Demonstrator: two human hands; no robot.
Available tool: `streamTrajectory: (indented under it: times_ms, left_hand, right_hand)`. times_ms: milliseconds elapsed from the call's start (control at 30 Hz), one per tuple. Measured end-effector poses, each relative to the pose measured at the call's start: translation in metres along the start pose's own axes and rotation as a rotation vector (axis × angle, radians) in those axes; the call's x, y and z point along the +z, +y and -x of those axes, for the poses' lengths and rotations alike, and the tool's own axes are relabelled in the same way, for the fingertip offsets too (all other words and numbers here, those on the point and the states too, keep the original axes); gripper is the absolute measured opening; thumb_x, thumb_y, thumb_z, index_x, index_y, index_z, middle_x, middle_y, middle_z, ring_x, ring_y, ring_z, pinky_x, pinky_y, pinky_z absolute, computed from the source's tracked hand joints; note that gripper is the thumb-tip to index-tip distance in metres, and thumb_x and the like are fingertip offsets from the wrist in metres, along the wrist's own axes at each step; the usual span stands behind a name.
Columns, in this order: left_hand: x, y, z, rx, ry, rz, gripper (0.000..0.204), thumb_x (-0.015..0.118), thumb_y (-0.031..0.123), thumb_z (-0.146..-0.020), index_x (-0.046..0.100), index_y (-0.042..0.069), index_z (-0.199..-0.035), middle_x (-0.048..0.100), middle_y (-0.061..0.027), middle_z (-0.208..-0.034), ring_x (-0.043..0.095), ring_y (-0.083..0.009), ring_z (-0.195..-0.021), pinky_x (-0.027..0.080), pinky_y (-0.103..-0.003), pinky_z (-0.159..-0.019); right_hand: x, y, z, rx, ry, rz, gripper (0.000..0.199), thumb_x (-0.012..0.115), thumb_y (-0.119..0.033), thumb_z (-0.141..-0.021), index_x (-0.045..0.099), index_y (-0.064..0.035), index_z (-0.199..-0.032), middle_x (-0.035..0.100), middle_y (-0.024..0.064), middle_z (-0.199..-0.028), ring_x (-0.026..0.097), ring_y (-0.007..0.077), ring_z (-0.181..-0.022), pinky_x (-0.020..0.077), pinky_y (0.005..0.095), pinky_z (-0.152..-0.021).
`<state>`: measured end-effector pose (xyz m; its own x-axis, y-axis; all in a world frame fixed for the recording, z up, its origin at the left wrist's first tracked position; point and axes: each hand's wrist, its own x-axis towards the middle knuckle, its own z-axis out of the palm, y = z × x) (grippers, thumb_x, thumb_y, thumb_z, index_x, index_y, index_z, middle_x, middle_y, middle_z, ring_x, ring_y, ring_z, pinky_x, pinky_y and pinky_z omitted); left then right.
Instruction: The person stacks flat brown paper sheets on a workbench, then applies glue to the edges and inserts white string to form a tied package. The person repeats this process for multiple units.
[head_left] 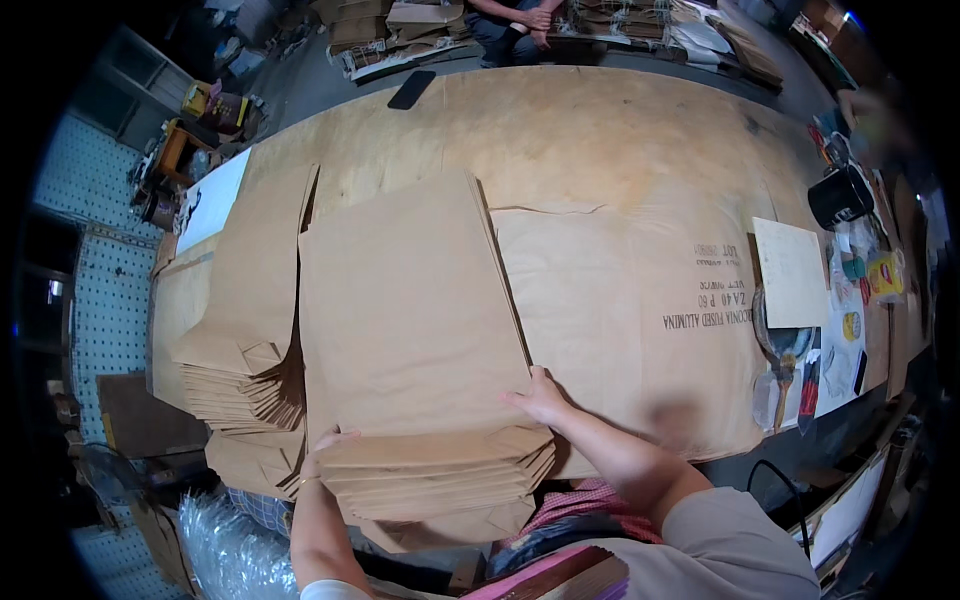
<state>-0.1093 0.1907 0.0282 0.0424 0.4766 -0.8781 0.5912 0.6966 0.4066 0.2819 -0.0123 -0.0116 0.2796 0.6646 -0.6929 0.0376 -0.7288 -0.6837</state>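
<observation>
A stack of brown kraft paper bags (pixel 400 310) lies flat on the table in front of me, its thick folded ends fanned out in layers at the near edge. My left hand (pixel 326 446) holds the near left corner of this stack, fingers partly hidden at its side. On the right edge, my right hand (pixel 542 398) grips the stack with the thumb on top and other fingers along the side. A second stack of kraft paper bags (pixel 245 290) lies close on the left, also with layered folded ends toward me.
A large printed paper sheet (pixel 620 330) covers the table's right part. A black phone (pixel 411 90) lies at the far edge. Right side: white board (pixel 790 272), brush (pixel 786 385), black cup (pixel 840 195). Clear plastic (pixel 235 550) sits lower left. A person (pixel 510 25) sits beyond the table.
</observation>
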Motion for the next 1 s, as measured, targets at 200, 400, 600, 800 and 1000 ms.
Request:
streamTrajectory:
  times_ms: [200, 400, 600, 800, 1000]
  left_hand:
    - [-0.001, -0.005, 0.003, 0.041, -0.001, 0.013, 0.069, 0.073, 0.021, -0.079, 0.034, -0.013, -0.125, 0.059, -0.0203, -0.106, 0.062, -0.0254, -0.09, 0.052, -0.039, -0.072]
    - [0.01, 0.011, 0.032, 0.08, -0.018, 0.077, 0.07, 0.07, 0.017, -0.08, 0.031, -0.009, -0.132, 0.057, -0.017, -0.114, 0.061, -0.0216, -0.096, 0.052, -0.036, -0.076]
    - [0.056, 0.036, 0.122, 0.633, -0.086, 0.13, 0.045, 0.064, 0.014, -0.087, 0.045, -0.005, -0.124, 0.062, -0.0087, -0.1, 0.06, -0.0136, -0.084, 0.051, -0.029, -0.073]
    - [0.184, -0.054, 0.041, 0.487, -0.045, 0.128, 0.034, 0.064, 0.022, -0.09, 0.049, 0.0, -0.11, 0.062, -0.0095, -0.101, 0.061, -0.0155, -0.086, 0.051, -0.028, -0.071]
    - [0.412, -0.012, 0.108, 0.257, -0.854, 0.493, 0.03, 0.062, 0.015, -0.09, 0.042, 0.004, -0.11, 0.057, -0.0076, -0.097, 0.058, -0.0176, -0.093, 0.049, -0.036, -0.083]
  right_hand:
    - [0.002, 0.028, -0.037, 0.066, -0.29, -0.422, 0.075, 0.074, -0.042, -0.076, 0.048, 0.0074, -0.125, 0.055, 0.0219, -0.125, 0.048, 0.0311, -0.121, 0.0402, 0.0393, -0.098]
    - [0.008, 0.027, -0.029, -0.014, -0.239, -0.464, 0.051, 0.073, -0.031, -0.08, 0.059, 0.0028, -0.116, 0.062, 0.0155, -0.114, 0.056, 0.0226, -0.108, 0.0447, 0.0356, -0.09]
    - [-0.078, -0.02, -0.01, -0.316, -0.185, -0.187, 0.037, 0.071, -0.018, -0.082, 0.061, 0.0005, -0.112, 0.067, 0.0055, -0.092, 0.059, 0.0112, -0.08, 0.049, 0.0282, -0.072]
    - [-0.239, -0.157, 0.117, -0.478, 0.045, 0.384, 0.031, 0.068, -0.026, -0.078, 0.06, 0.0032, -0.082, 0.054, 0.0049, -0.058, 0.046, 0.0132, -0.055, 0.0417, 0.0336, -0.051]
    - [-0.285, -0.194, 0.271, -0.722, 0.381, 1.135, 0.034, 0.067, -0.028, -0.076, 0.056, 0.002, -0.066, 0.055, 0.0198, -0.058, 0.055, 0.038, -0.054, 0.0435, 0.0445, -0.052]
